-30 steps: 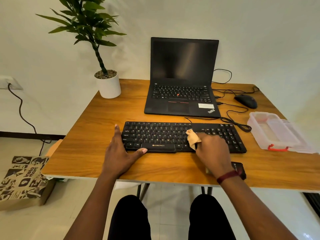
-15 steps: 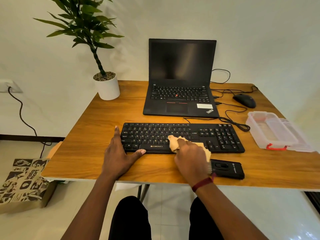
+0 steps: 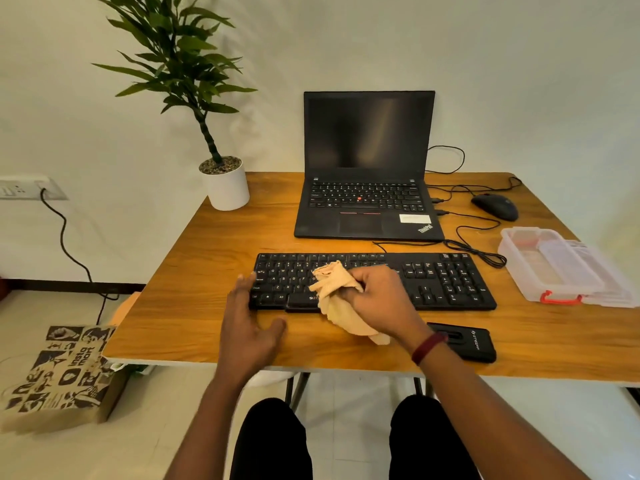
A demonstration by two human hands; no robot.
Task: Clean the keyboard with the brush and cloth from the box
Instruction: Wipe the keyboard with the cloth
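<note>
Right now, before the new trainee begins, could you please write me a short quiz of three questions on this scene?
1. True or false: the left hand holds the cloth.
2. Where does the clear box stand? A) on the floor; B) on the table, right of the keyboard; C) on a chair.
3. Fill in: the screen of the laptop is ___.
Key: 1 false, the right hand grips it over the letter keys; 2 B; 3 dark.
</note>
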